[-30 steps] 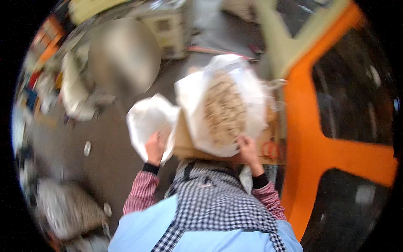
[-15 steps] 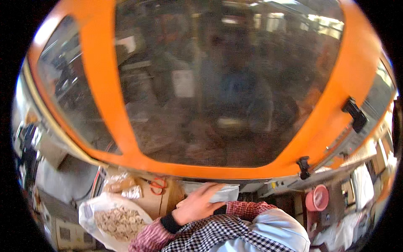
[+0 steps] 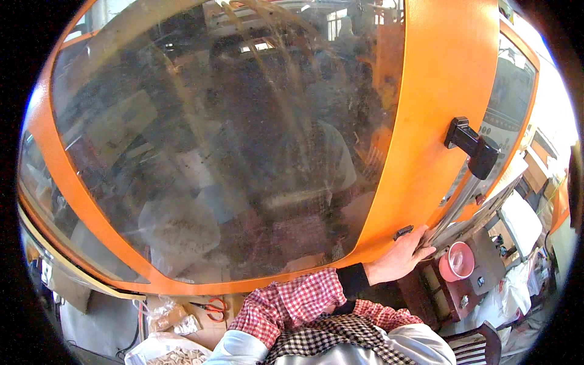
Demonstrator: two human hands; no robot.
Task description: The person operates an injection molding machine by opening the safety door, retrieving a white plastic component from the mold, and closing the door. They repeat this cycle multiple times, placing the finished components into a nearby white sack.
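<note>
My left arm, in a red-and-white checked sleeve (image 3: 289, 307) with a black cuff, reaches across to the right. My left hand (image 3: 394, 260) lies at the lower right edge of a large orange machine door (image 3: 441, 91), just beside a small black handle (image 3: 403, 232). Its fingers are stretched out and apart, and no held object shows in it. My right hand (image 3: 329, 309) is almost wholly covered by the left forearm, so its fingers cannot be seen. Higher on the door sits a bigger black handle (image 3: 471, 149). Through the door's smeared window (image 3: 231, 140) the machine's inside looks dark, overlaid with reflections.
At the lower left, red-handled scissors (image 3: 214, 309) and a clear plastic bag (image 3: 165, 314) lie on cardboard (image 3: 207, 334). Beside them is a white sack (image 3: 143, 353) of small pale pieces. A pink tub (image 3: 456, 261) and a dark slatted chair (image 3: 477, 348) stand right.
My left hand has gone from the middle, by a whitish plastic bag, to the door's right edge. The view has shifted right, bringing the scissors into sight; the whitish bag no longer shows.
</note>
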